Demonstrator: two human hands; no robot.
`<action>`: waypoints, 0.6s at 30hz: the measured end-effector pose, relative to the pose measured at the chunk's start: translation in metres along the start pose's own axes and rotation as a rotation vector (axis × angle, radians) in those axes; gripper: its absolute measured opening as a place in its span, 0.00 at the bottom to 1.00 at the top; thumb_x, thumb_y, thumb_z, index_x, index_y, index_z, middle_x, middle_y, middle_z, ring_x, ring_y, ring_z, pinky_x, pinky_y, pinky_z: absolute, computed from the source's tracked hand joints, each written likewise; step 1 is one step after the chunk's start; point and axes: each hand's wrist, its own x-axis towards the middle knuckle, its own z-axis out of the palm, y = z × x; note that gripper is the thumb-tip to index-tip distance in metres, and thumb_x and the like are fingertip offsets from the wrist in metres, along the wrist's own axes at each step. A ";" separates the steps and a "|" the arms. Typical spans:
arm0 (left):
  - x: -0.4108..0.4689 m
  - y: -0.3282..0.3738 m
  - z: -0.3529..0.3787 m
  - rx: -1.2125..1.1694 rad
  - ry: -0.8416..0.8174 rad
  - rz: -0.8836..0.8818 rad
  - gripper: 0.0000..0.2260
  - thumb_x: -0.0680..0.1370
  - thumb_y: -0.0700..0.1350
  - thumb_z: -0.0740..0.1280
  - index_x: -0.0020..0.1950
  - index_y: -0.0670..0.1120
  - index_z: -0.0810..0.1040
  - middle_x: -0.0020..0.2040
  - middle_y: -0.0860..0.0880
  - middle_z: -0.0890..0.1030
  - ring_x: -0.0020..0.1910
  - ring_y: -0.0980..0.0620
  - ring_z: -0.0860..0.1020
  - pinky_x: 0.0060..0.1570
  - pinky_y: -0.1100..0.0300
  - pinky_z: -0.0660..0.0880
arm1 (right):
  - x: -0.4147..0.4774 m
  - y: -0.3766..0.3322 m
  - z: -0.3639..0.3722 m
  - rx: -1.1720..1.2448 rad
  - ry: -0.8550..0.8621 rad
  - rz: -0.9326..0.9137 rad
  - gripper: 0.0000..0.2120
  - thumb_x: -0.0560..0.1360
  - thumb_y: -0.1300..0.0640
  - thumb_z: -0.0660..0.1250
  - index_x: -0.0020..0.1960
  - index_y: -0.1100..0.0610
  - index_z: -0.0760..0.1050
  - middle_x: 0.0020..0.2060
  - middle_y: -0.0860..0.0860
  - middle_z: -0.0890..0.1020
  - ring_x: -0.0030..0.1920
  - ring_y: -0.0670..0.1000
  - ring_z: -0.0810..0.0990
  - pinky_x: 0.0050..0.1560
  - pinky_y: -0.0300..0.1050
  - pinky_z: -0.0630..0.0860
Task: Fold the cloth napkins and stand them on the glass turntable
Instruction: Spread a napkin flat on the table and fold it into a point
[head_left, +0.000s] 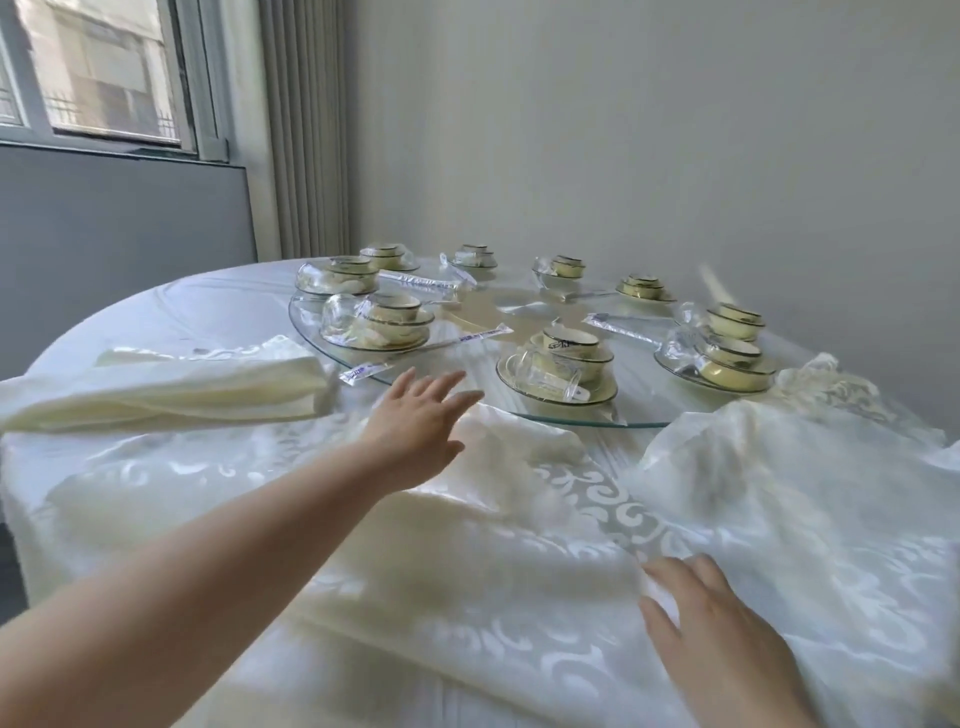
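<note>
A cream cloth napkin (467, 530) lies spread flat on the table in front of me. My left hand (415, 426) stretches out over its far corner, fingers apart and holding nothing, close to the near rim of the glass turntable (467, 364). My right hand (711, 623) rests on the napkin's near right edge with the fingers curled; whether it pinches the cloth I cannot tell. A stack of folded cream napkins (171, 389) lies at the left. A sheer white cloth (779, 467) is bunched at the right.
The turntable carries several wrapped sets of cream bowls and saucers (561, 369) and wrapped chopstick packets (421, 283). A patterned white tablecloth (597, 499) covers the round table. A window and curtain stand at the back left, a plain wall behind.
</note>
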 end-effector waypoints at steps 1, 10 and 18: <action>-0.007 -0.007 -0.001 -0.104 0.005 -0.034 0.26 0.80 0.52 0.58 0.75 0.55 0.51 0.76 0.52 0.47 0.75 0.52 0.50 0.70 0.58 0.41 | 0.001 0.002 0.001 0.010 -0.010 0.029 0.16 0.80 0.47 0.51 0.68 0.42 0.57 0.66 0.43 0.62 0.62 0.45 0.72 0.46 0.39 0.65; -0.135 -0.066 0.023 -0.346 -0.012 0.161 0.23 0.67 0.75 0.52 0.62 0.78 0.56 0.69 0.71 0.52 0.64 0.70 0.57 0.65 0.77 0.45 | 0.012 0.015 -0.014 -0.077 -0.002 0.146 0.15 0.79 0.53 0.53 0.66 0.44 0.60 0.65 0.43 0.69 0.61 0.49 0.72 0.45 0.40 0.65; -0.134 -0.073 0.019 -0.240 0.183 0.239 0.18 0.78 0.52 0.54 0.42 0.53 0.83 0.42 0.58 0.83 0.40 0.58 0.80 0.45 0.68 0.68 | -0.015 -0.032 0.010 0.025 0.027 -0.497 0.20 0.76 0.36 0.41 0.53 0.44 0.67 0.49 0.44 0.81 0.52 0.44 0.71 0.58 0.36 0.64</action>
